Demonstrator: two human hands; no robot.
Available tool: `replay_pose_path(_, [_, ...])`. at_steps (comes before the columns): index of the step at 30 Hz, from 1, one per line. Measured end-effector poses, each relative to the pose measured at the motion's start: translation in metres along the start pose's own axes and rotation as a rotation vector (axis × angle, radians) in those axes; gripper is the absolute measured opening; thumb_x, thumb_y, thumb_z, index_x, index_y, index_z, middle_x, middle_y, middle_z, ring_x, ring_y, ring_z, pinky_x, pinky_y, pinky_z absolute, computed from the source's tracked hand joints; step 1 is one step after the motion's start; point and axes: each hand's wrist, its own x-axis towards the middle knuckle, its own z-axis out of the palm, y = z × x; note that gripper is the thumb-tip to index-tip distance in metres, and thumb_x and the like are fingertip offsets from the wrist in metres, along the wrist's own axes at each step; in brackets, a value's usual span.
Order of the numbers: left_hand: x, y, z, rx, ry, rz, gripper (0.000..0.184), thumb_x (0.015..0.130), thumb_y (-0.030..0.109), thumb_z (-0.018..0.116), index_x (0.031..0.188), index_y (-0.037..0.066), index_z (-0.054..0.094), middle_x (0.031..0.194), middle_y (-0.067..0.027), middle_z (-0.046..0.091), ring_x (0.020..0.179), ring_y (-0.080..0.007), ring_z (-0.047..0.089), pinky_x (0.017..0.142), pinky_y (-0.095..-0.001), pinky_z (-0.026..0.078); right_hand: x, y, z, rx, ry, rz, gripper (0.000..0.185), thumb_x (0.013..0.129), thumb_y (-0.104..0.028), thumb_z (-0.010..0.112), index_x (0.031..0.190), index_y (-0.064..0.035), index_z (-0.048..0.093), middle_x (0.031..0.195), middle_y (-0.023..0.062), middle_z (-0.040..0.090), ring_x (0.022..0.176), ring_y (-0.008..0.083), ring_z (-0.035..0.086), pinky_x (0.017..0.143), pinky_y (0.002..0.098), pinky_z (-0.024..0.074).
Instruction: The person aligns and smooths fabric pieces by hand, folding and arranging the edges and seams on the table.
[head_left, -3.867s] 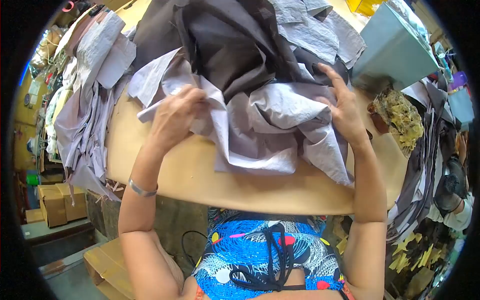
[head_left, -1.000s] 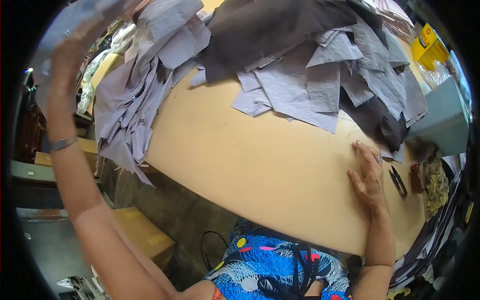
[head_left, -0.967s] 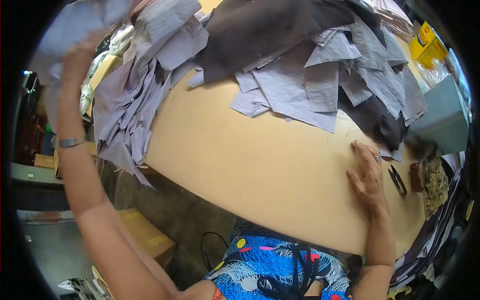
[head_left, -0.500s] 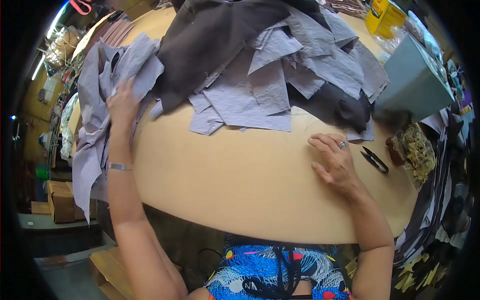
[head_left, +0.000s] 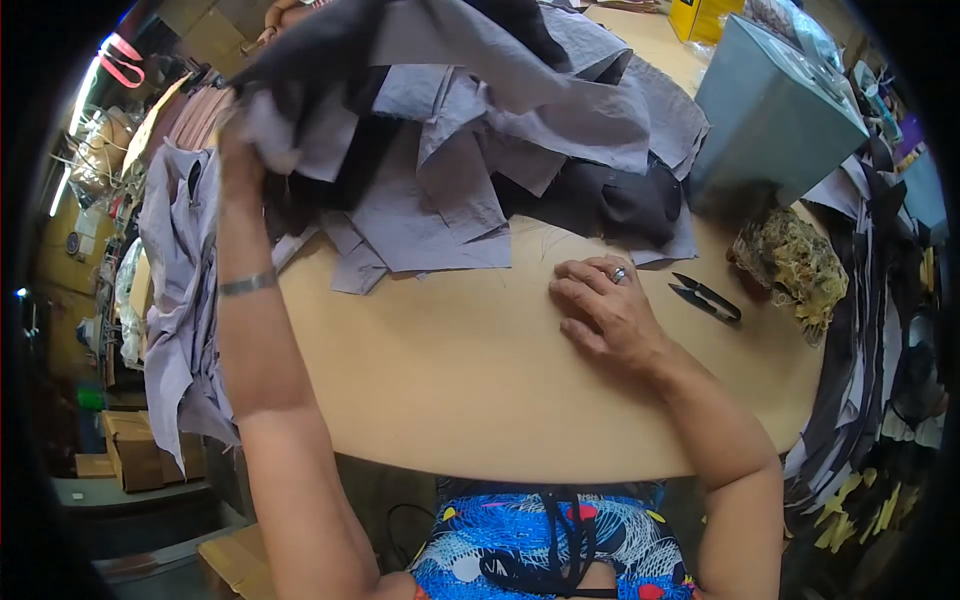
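My left hand (head_left: 240, 150), blurred and partly covered, grips a dark cloth piece (head_left: 310, 60) with grey parts at the upper left. The cloth is raised and sweeps over the pile of grey fabric pieces (head_left: 430, 220). On the tabletop (head_left: 470, 370) rests my right hand (head_left: 610, 310), a ring on one finger, its fingers loosely spread and holding nothing. To its right lie black thread snips (head_left: 708, 298). Other grey cloth (head_left: 185, 270) hangs over the table's left edge, below my left hand.
A grey-blue metal box (head_left: 770, 110) stands at the right beside a bag of thread scraps (head_left: 795, 265). Behind it is a yellow box (head_left: 698, 18). Dark and light strips (head_left: 850, 300) hang off the right side. Part of another person (head_left: 285, 15) shows at the far left.
My left hand has left the grey cloth at the left edge and now lifts dark cloth from the pile, sweeping it up. My right hand stays resting on the table. The view has shifted slightly.
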Motion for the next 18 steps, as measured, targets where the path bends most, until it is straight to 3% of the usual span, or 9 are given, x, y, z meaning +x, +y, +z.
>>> replay_pose_path(5, [-0.043,0.038,-0.022,-0.245,-0.112,0.082,0.03,0.093,0.01,0.039,0.113,-0.002,0.058,0.099,-0.0088,0.063,0.086,-0.0193,0.06,0.081,-0.0306,0.048,-0.001,0.0,0.003,-0.003,0.073,-0.017,0.053,0.073,-0.012,0.07,0.122,-0.0093,0.051,0.123,0.0103,0.053,0.114,0.029,0.049,0.099,0.0439,0.0329])
replay_pose_path(9, [-0.088,0.039,-0.021,-0.25,-0.204,0.087,0.028,0.094,0.01,0.04,0.113,-0.002,0.058,0.099,-0.0085,0.063,0.086,-0.0183,0.061,0.079,-0.0297,0.049,0.0,0.002,0.003,0.112,0.376,-0.18,0.064,0.071,-0.006,0.073,0.128,-0.0071,0.044,0.125,0.0145,0.054,0.104,0.033,0.056,0.088,0.0416,0.0451])
replay_pose_path(12, [-0.121,0.034,-0.017,-0.229,-0.275,0.07,0.027,0.094,0.009,0.042,0.113,-0.001,0.058,0.099,-0.0082,0.063,0.085,-0.0175,0.061,0.077,-0.029,0.05,0.009,-0.029,0.003,0.421,0.502,-0.156,0.079,0.072,-0.016,0.077,0.137,-0.0061,0.034,0.129,0.015,0.052,0.106,0.0305,0.055,0.09,0.0417,0.0448])
replay_pose_path(14, [-0.145,0.026,-0.013,-0.201,-0.338,0.051,0.026,0.094,0.009,0.043,0.113,-0.001,0.058,0.098,-0.008,0.063,0.085,-0.017,0.062,0.076,-0.0286,0.05,0.021,-0.053,-0.007,0.607,0.417,0.031,0.102,0.07,-0.028,0.08,0.145,-0.0058,0.014,0.134,0.0167,0.046,0.111,0.0277,0.052,0.092,0.0409,0.0446])
replay_pose_path(16, [-0.167,0.02,-0.006,-0.184,-0.39,0.043,0.025,0.094,0.009,0.043,0.112,-0.001,0.058,0.098,-0.0079,0.063,0.084,-0.0165,0.062,0.075,-0.0281,0.051,0.043,-0.083,-0.019,1.204,0.414,0.254,0.103,0.073,-0.027,0.078,0.146,-0.0058,0.007,0.135,0.0172,0.043,0.113,0.0263,0.049,0.096,0.0384,0.0426])
replay_pose_path(18, [-0.184,0.015,-0.002,-0.17,-0.414,0.047,0.025,0.094,0.009,0.044,0.112,0.0,0.058,0.098,-0.0077,0.063,0.084,-0.016,0.062,0.074,-0.0277,0.051,0.066,-0.092,-0.025,1.279,0.36,0.263,0.095,0.075,-0.029,0.076,0.145,-0.0037,0.016,0.139,0.0164,0.039,0.115,0.0243,0.047,0.096,0.0335,0.0404])
